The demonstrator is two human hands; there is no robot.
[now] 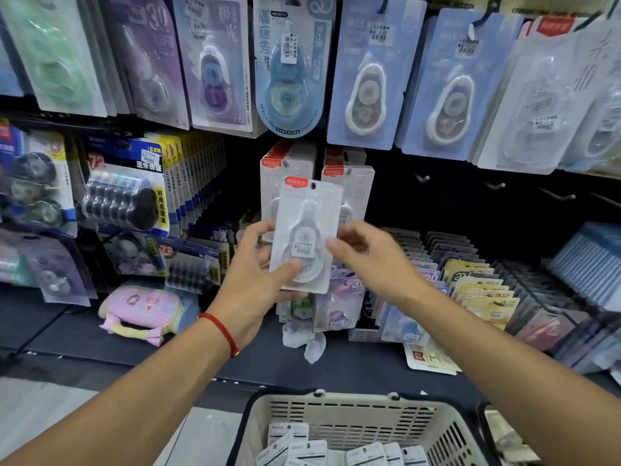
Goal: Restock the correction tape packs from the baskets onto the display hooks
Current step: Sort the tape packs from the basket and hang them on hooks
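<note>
I hold a white correction tape pack (307,227) with a red top label upright in front of the display. My left hand (258,274) grips its lower left edge, thumb across the blister. My right hand (366,253) touches its right edge with the fingertips. Just behind it, matching white packs (349,183) hang on two hooks. A cream basket (339,415) with several more packs (295,445) stands below, at the bottom of the view.
Bare hooks (494,186) stick out of the dark panel to the right. Blue, purple and green tape packs hang above and left. Racks of cards (470,287) and a pink pouch (141,311) sit on the dark shelf. A second basket's rim shows at bottom right.
</note>
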